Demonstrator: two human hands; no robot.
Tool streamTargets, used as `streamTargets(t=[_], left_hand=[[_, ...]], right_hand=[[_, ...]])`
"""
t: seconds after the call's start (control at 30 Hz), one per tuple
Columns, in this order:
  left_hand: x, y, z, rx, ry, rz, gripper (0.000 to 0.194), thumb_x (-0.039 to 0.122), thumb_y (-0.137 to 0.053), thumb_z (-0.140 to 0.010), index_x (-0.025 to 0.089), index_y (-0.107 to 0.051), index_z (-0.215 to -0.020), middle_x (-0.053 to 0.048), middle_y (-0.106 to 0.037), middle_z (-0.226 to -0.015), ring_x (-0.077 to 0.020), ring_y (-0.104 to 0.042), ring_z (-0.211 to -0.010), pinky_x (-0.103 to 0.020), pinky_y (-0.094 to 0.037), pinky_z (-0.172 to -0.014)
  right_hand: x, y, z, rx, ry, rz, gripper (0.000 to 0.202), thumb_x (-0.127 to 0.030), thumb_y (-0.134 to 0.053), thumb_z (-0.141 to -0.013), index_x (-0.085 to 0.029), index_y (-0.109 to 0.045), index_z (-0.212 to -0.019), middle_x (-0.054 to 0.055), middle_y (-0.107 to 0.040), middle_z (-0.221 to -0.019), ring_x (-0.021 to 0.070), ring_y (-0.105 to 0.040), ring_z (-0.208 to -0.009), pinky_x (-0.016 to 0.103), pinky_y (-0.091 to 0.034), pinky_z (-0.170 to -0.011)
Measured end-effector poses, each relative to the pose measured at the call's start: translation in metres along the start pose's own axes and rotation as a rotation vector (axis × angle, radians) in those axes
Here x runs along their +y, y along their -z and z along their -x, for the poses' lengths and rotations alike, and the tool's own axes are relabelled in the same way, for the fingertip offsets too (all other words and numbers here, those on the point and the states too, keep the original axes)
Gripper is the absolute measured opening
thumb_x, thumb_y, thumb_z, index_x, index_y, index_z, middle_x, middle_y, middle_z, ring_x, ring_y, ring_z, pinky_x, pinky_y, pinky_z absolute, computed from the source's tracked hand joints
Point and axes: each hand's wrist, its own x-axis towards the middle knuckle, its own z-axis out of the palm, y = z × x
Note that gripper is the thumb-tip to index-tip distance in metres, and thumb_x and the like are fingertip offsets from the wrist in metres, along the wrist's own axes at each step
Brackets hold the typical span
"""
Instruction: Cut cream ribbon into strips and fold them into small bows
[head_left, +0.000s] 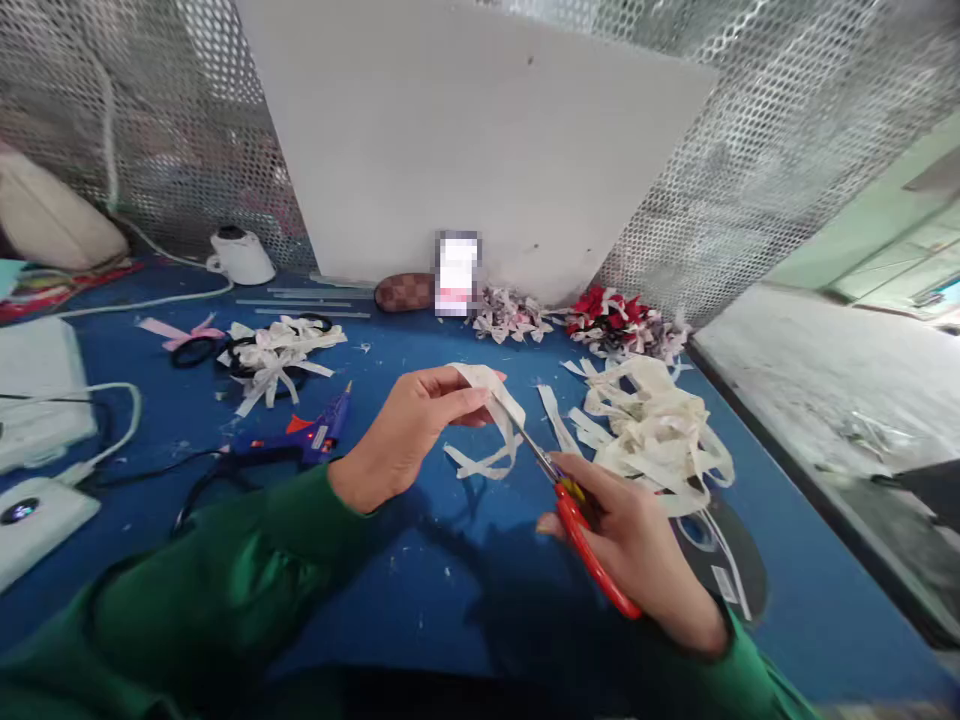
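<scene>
One cream ribbon (481, 376), left of the loose ribbon pile (651, 425) | my left hand (409, 432) pinches it | my right hand (637, 530) grasps red-handled scissors (587, 553), blades at it | I judge: trimming; next calls for steady tension

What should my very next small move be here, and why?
Probably ease the left hand back slightly before closing the red-handled scissors: that hand pinches the white ribbon, and the blades, angled up from the right hand, reach the ribbon right beside the left fingertips. Whether the blades straddle the ribbon is too small to tell.
</scene>
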Motion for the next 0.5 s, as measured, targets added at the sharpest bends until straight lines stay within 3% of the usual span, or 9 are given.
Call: streamTargets(t=[0.27,0.5], left_hand=[[0.0017,-0.0039,0.0003,0.021,-0.035,0.016,0.021,0.031,-0.086,-0.074,0.023,-0.084,-0.093,-0.004,-0.079,-0.103,-0.0161,-0.068,-0.085,-0.028,-0.057,-0.080],[-0.0002,-0.0063,0.0002,0.019,-0.012,-0.047,0.017,0.031,-0.087,-0.070,0.016,-0.081,-0.076,-0.005,-0.078,-0.093,-0.0191,-0.068,-0.085,-0.030,-0.055,-0.081]], right_hand=[[0.0010,-0.0006,0.0011,0.012,-0.005,-0.006,0.046,-0.052,-0.070,-0.086,-0.017,-0.069,-0.115,-0.001,-0.067,-0.073,0.0151,-0.059,-0.061,0.025,-0.046,-0.057],[-0.0028,0.0009,-0.0001,-0.019,0.002,0.010,0.048,-0.056,-0.069,-0.087,-0.018,-0.068,-0.116,-0.002,-0.063,-0.070,0.0141,-0.055,-0.059,0.024,-0.045,-0.055]])
